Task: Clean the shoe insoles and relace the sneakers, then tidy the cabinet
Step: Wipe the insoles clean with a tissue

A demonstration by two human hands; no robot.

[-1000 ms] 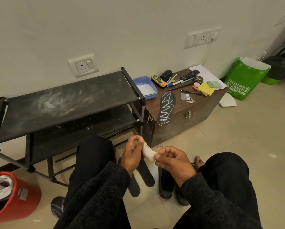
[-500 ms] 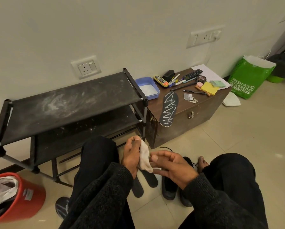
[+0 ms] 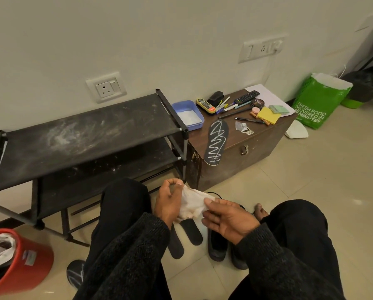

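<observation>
I sit on the floor with both hands between my knees. My left hand (image 3: 167, 202) pinches the upper edge of a crumpled white cloth (image 3: 191, 205), and my right hand (image 3: 226, 217) holds its lower edge with thumb and fingers. A black insole (image 3: 216, 142) streaked with a white zigzag lies on the brown wooden box (image 3: 242, 148). Two plain black insoles (image 3: 191, 233) lie on the tiles under my hands, beside a pair of black sneakers (image 3: 219, 245) with a loose lace. A blue tray (image 3: 188, 113) of white powder sits at the box's left end.
A dusty black two-shelf rack (image 3: 83, 137) stands against the wall at left. Pens, a remote, sticky notes, a polish tin and keys (image 3: 246, 131) crowd the box top. A red bucket (image 3: 21, 263) is at bottom left, a green bag (image 3: 317, 105) at right.
The cloth was a small wad between my hands; now it is spread out wider, with my hands further apart. My view has shifted slightly.
</observation>
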